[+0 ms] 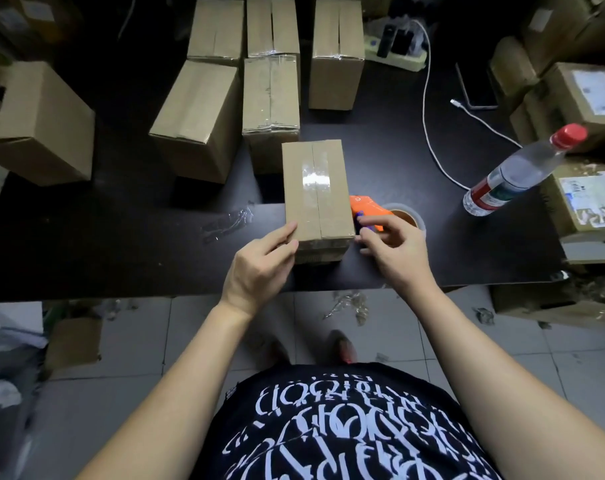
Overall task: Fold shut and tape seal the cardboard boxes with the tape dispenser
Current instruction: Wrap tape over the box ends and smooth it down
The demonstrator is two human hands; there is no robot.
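Note:
A closed cardboard box [315,188] stands at the front of the black table [121,244], with clear tape along its top seam. My left hand [259,261] holds its near left corner, thumb on top. Just right of the box lies the orange tape dispenser [367,211] with its tape roll [406,216]. My right hand [394,247] curls over the dispenser's handle, fingertips on its blue part.
Several taped boxes [270,98] stand behind. An untaped box [41,123] sits far left. A water bottle [519,171] leans at right beside a white cable [429,133]. More cartons [585,98] are stacked at right. Tape scraps [228,220] lie left of the box.

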